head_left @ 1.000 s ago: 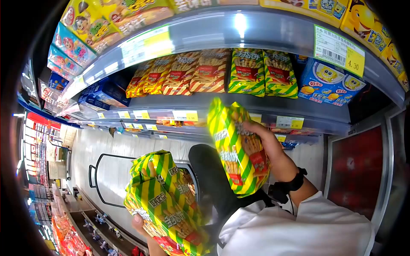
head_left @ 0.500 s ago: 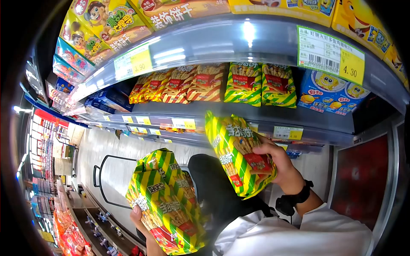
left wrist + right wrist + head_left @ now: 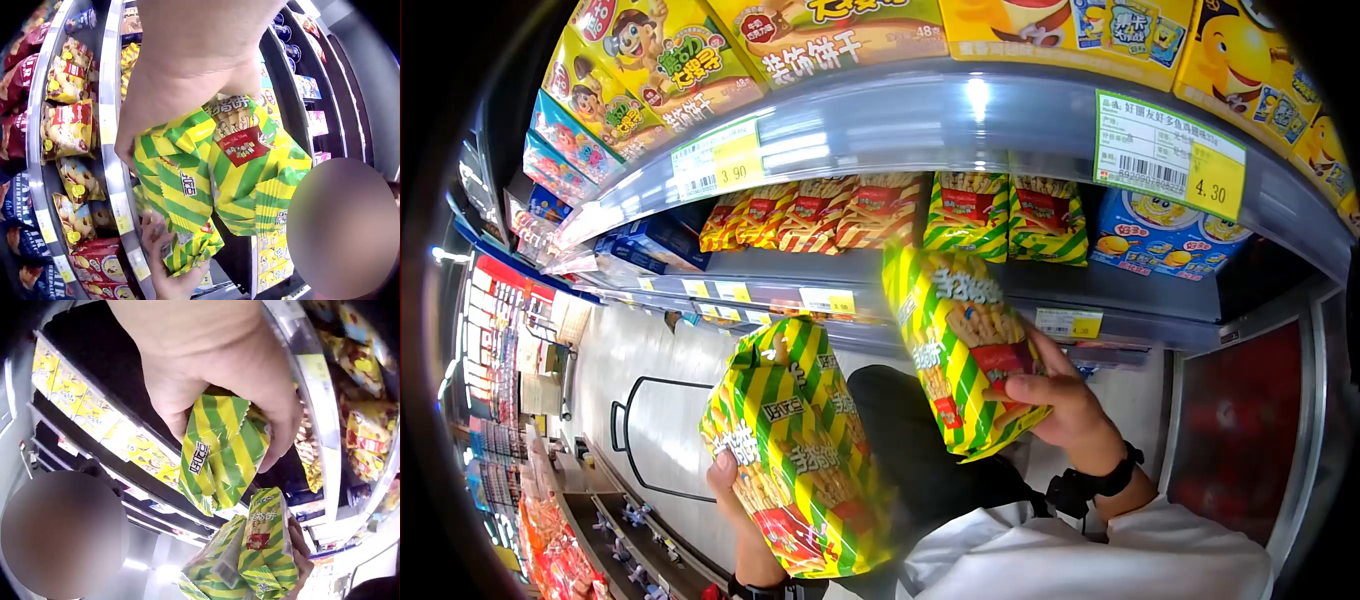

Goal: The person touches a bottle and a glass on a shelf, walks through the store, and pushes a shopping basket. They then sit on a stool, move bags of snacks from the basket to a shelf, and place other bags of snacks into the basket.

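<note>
In the head view my left hand (image 3: 728,486) grips green-and-yellow striped snack bags (image 3: 800,470) held together at lower centre, thumb on the left side. My right hand (image 3: 1065,400) holds another striped bag (image 3: 970,350) by its right side, apart from the left ones. The left wrist view has the left hand (image 3: 187,81) over two striped bags (image 3: 250,169), with the right hand (image 3: 172,269) and its bag below. From the right wrist, the right hand (image 3: 219,375) curls round its bag (image 3: 222,456), and the left hand's bags (image 3: 265,550) lie beneath.
Two striped bags (image 3: 968,215) stand on the shelf beside brown and yellow snack bags (image 3: 880,212) and a blue box (image 3: 1165,235). Yellow boxes (image 3: 830,45) line the shelf above. A cart's black frame (image 3: 628,430) stands on the floor, and a dark red panel (image 3: 1240,410) is at right.
The right hand's bag has tilted to show more of its front, and its thumb has moved lower. The left hand's bags have risen slightly in the head view.
</note>
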Demonstrator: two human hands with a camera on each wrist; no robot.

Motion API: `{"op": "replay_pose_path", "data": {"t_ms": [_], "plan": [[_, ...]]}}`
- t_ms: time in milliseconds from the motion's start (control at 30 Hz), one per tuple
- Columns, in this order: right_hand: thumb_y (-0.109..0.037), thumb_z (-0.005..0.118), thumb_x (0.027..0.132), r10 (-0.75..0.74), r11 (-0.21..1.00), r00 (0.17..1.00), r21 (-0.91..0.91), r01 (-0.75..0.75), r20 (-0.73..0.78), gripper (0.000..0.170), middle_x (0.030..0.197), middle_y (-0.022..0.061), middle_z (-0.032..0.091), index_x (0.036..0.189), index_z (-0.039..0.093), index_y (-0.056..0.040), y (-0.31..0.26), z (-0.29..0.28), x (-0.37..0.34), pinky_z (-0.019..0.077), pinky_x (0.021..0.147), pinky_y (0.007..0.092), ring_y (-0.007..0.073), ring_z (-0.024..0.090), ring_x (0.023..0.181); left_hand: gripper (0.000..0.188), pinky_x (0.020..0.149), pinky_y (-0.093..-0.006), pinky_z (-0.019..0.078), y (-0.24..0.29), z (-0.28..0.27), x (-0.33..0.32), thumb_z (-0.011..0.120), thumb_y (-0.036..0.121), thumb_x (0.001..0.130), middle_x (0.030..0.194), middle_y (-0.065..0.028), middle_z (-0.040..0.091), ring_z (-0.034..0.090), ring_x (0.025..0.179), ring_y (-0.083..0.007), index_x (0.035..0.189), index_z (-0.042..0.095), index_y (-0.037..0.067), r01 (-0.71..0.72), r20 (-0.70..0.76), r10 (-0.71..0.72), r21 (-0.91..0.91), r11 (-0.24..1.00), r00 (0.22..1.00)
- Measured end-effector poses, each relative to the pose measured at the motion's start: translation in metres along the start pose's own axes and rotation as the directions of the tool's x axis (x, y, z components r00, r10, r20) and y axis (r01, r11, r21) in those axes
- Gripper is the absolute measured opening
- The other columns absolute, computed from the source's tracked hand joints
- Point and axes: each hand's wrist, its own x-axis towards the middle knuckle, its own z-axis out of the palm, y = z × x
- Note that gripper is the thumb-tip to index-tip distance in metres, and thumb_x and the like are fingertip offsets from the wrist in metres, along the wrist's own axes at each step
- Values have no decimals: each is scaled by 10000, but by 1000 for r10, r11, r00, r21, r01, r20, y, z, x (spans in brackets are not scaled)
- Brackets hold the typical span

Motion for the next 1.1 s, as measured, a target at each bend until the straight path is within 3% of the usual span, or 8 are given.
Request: {"op": "replay_pose_path", "data": {"t_ms": [267,367,633,733,800,867,1000,1100], "plan": [[-66,676,881,-653,634,757,-567,525,-29,745,1329,152,496,1481,237,-20,-53,33,55,544,903,353,263,575,1168,752,993,-485,435,-24,-20,25,508,601,854,1348,-138,515,528,1175,-330,1410,423,101,206,75,-200,-78,975,977],[-279,638,927,-781,214,624,-944,249,-12,623,1210,168,592,1425,361,-26,-61,22,98,459,974,372,294,579,1162,715,1004,-493,426,-38,-31,32,523,559,866,1346,-135,520,523,1188,-325,1408,428,103,257,110,-245,-125,958,963],[-340,591,935,-672,-25,739,-996,-84,-45,501,1347,233,528,1347,512,-67,-52,27,139,365,1066,422,418,453,1273,652,951,-443,470,-28,-35,14,562,487,851,1258,-129,584,579,1096,-303,1356,480,82,354,110,-339,-174,919,934],[-322,586,934,-763,-439,589,-883,-166,268,479,1274,283,546,1291,529,-8,-49,28,133,398,1008,493,453,514,1164,620,814,-348,512,-27,-28,9,537,506,862,1099,-108,630,625,955,-222,1281,514,49,306,148,-289,-105,946,946],[-303,604,931,-777,-383,546,-924,-12,315,461,1288,269,536,1283,537,-12,-39,62,97,393,1018,485,425,509,1185,651,865,-373,520,-32,-24,9,533,507,864,1123,-138,631,633,995,-244,1300,494,25,284,210,-260,-93,954,942],[-301,659,899,-628,-157,738,-969,189,245,499,1307,226,536,1267,535,13,-15,102,43,381,1050,428,381,498,1240,667,921,-421,520,-33,-11,9,539,481,873,1183,-168,610,626,1073,-272,1339,451,13,310,267,-273,-109,944,924],[-563,878,583,-191,34,928,-943,332,320,1126,1506,286,285,1461,373,-70,16,135,-41,314,1108,473,432,341,1382,632,953,-409,513,-66,12,25,498,481,939,1264,-158,592,626,1097,-262,1369,420,25,190,328,-130,-156,969,935],[-337,889,618,-134,-182,947,-946,268,294,996,1522,260,238,1470,395,-185,30,129,-59,354,1087,502,453,337,1367,617,995,-410,493,-73,27,27,454,487,975,1306,-161,565,605,1148,-268,1402,388,48,197,352,-158,-80,977,923]]}}
